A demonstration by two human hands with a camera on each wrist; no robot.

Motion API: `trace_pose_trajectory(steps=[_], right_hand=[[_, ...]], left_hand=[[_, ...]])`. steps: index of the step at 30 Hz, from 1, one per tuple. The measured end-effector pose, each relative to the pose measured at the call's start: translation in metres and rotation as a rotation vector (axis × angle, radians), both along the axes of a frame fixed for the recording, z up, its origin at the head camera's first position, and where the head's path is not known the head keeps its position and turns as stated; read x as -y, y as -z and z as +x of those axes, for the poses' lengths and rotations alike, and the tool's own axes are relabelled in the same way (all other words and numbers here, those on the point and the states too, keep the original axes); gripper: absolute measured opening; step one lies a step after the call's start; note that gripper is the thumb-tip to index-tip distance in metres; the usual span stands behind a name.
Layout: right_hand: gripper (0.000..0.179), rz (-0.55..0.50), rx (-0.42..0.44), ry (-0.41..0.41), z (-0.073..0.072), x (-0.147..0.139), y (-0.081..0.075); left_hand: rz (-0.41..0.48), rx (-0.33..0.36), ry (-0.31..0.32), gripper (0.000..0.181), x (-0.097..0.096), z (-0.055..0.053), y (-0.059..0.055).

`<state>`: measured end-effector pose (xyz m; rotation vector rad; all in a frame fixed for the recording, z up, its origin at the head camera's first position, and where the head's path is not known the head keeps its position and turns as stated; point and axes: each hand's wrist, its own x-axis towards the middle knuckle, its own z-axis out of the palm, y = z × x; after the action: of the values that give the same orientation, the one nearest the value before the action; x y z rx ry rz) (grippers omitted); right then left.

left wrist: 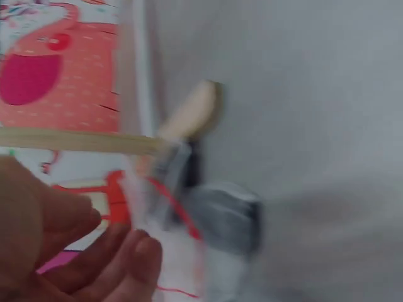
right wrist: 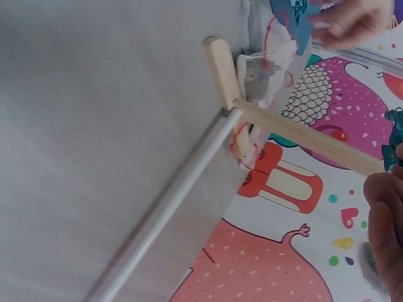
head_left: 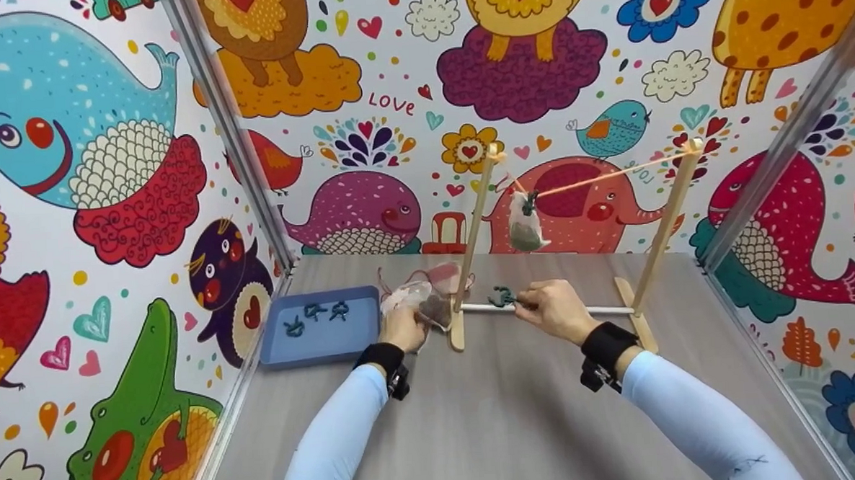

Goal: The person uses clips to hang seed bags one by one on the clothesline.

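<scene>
Head view: 3 green clips (head_left: 314, 312) in blue tray (head_left: 356, 337); right grip (head_left: 559, 311) on another clip (head_left: 501, 297), left grip (head_left: 402, 331) loose

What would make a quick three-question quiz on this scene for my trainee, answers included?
1. How many green clips lie in the blue tray?
2. True or false: the right hand holds a green clip.
3. Fill in: the hanging pouch is clipped to a ____ that runs between two wooden posts.

Key: 1. Three. 2. True. 3. String.
</scene>
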<state>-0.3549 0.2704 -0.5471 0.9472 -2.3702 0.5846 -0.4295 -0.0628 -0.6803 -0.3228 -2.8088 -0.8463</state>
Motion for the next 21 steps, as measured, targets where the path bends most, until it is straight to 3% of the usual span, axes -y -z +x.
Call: trace_pose_trajectory(steps=[2, 7, 9, 10, 14, 17, 19, 21], right_hand=[[0.004, 0.014, 0.02, 0.019, 0.001, -0.001, 0.001], [0.005, 0.037, 0.073, 0.031, 0.004, 0.0, 0.005], [0.006, 0.037, 0.085, 0.026, 0.006, 0.001, 0.008], [0.006, 0.035, 0.092, 0.024, 0.007, 0.001, 0.009], [0.01, 0.033, 0.085, 0.018, 0.008, -0.002, 0.012], [0.012, 0.043, 0.054, 0.028, 0.007, -0.006, 0.013], [0.015, 0.055, 0.037, 0.034, 0.006, -0.007, 0.013], [0.015, 0.06, 0.043, 0.037, 0.007, -0.005, 0.014]], left_hand=[[-0.085, 0.0, -0.01, 0.009, 0.001, 0.003, 0.02], [-0.211, 0.063, -0.006, 0.035, -0.001, 0.03, 0.039], [-0.224, 0.142, -0.003, 0.043, -0.003, 0.046, 0.031], [-0.242, 0.148, -0.004, 0.045, -0.004, 0.05, 0.034], [-0.293, 0.185, 0.008, 0.051, -0.007, 0.048, 0.048], [-0.334, 0.166, 0.051, 0.05, -0.012, 0.036, 0.06], [-0.328, 0.162, 0.08, 0.043, -0.014, 0.038, 0.05], [-0.323, 0.087, 0.078, 0.034, -0.014, 0.042, 0.043]])
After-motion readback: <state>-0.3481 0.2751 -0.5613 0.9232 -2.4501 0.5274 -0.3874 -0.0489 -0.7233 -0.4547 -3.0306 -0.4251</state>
